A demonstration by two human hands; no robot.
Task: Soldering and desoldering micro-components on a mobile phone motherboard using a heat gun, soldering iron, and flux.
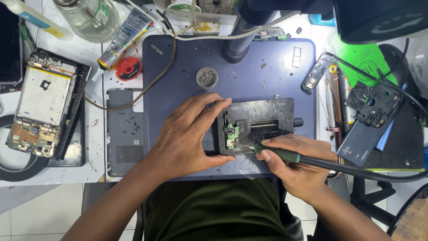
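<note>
At the far left of the white bench (pixel 91 62) lies an opened phone (pixel 42 105) with its back off, bare boards and a pale shield plate showing. Above it stand a clear glass bottle (pixel 91 15) and a tube of glue (pixel 125 38), and just below the tube's nozzle sits a small red spool (pixel 129 68). A grey back cover (pixel 125 134) lies flat beside the blue work mat (pixel 276 71), with loose black screws scattered on it.

On the mat, a small round tin (pixel 207 77) sits above the person's left hand (pixel 187 136). That hand rests palm down, its fingers (pixel 209 105) spread, thumb and forefinger bracketing the left edge of a black holding fixture (pixel 272 114) and pressing against it. Clamped in the fixture's left part is a small green circuit board (pixel 232 134), roughly in the middle of the mat, directly in front of the person.

To the right, the right hand (pixel 296 163) is closed on a soldering iron (pixel 278 154) with a green grip, held like a pen; its thin tip touches the lower edge of the green board. The iron's black cord runs off to the right.

Farther right lie a phone frame piece (pixel 317 71), a black inner phone cover (pixel 379 105) and a dark blue rear cover (pixel 363 143) leaning under it, with a green sheet (pixel 361 58) behind.
</note>
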